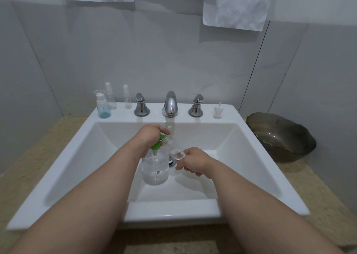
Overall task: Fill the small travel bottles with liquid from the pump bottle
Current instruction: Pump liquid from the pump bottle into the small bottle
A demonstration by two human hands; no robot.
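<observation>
Left hand (149, 135) bent down, fingers (164, 131) curled on the pump bottle (154, 170) head over the sink (251, 157), right hand (193, 162) pinching a tilted travel bottle (176, 152), its mouth hidden

We see the sink (173, 209) as glossy white ceramic, smooth and reflective. The tap (170, 104) and handles (141, 106) are polished chrome metal. The pump bottle (154, 168) is clear, smooth plastic with a green plastic pump head (156, 145). The travel bottle (177, 154) looks like clear plastic too, though blur leaves us unsure. The surface (316, 192) is matt, speckled beige stone. The dish (280, 134) is dark, glossy and translucent. The sheets (237, 4) are crumpled white paper.
</observation>
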